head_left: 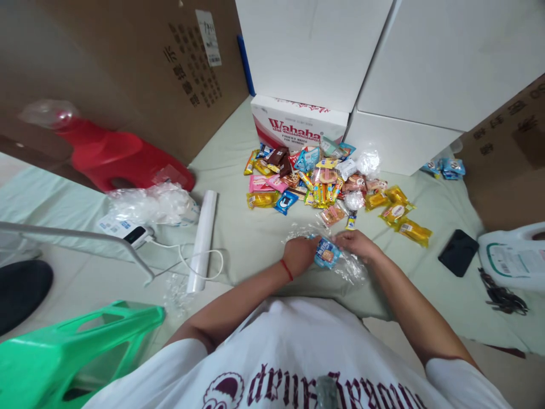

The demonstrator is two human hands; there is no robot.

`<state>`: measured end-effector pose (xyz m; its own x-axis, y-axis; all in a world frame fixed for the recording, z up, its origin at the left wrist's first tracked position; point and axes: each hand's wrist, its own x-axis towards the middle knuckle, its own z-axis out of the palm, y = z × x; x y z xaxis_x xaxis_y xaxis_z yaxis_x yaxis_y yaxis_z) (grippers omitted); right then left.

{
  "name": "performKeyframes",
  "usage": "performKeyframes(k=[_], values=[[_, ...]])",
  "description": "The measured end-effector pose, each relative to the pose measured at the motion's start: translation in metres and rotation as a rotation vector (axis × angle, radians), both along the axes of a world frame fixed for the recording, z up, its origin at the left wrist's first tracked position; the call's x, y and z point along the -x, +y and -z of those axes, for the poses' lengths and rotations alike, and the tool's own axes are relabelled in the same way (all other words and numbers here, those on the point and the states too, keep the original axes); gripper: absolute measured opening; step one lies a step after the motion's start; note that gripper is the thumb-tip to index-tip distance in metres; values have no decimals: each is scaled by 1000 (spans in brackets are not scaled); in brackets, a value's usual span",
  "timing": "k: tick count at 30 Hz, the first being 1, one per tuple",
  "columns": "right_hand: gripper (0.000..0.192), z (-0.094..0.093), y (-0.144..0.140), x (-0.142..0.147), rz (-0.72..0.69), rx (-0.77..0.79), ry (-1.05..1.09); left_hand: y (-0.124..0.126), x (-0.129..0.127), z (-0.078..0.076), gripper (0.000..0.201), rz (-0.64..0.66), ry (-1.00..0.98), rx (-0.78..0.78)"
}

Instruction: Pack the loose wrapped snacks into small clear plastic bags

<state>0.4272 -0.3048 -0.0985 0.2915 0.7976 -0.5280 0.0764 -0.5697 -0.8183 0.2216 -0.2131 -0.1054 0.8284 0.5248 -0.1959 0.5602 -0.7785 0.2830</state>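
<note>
A blue snack packet [327, 253] lies between my hands, wrapped about by clear plastic film [351, 268]. My left hand [301, 254], with a red string at its wrist, is closed at the packet's left side. On the other side my right hand [355, 244] pinches the film by the packet's upper right; its fingertips are small and partly covered by plastic. Just beyond the hands is a pile of wrapped snacks [326, 178] in many colours. Several yellow packets [394, 213] lie to the right of that pile.
A Wahaba carton [298, 126] stands behind the snacks, against white cabinets. To the left are a red jug [123, 156], crumpled plastic [153, 203], a white roll [203, 238] and a cable. A black phone-like slab [458, 253] and a white jug [517, 255] lie right. A green stool [76, 341] stands lower left.
</note>
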Motion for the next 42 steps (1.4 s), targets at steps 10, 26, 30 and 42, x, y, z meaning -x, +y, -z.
performKeyframes(k=[10,26,30,42], values=[[35,-5,-22,36,72,-508,-373,-7,-3,11,45,103,-11,7],[35,31,-36,63,-590,-626,-686,62,3,4,94,-63,-553,220],[30,34,-37,61,-597,-643,-670,74,-29,-8,108,285,-399,296],[47,37,-46,64,-494,-585,-694,124,56,13,24,321,-356,384]])
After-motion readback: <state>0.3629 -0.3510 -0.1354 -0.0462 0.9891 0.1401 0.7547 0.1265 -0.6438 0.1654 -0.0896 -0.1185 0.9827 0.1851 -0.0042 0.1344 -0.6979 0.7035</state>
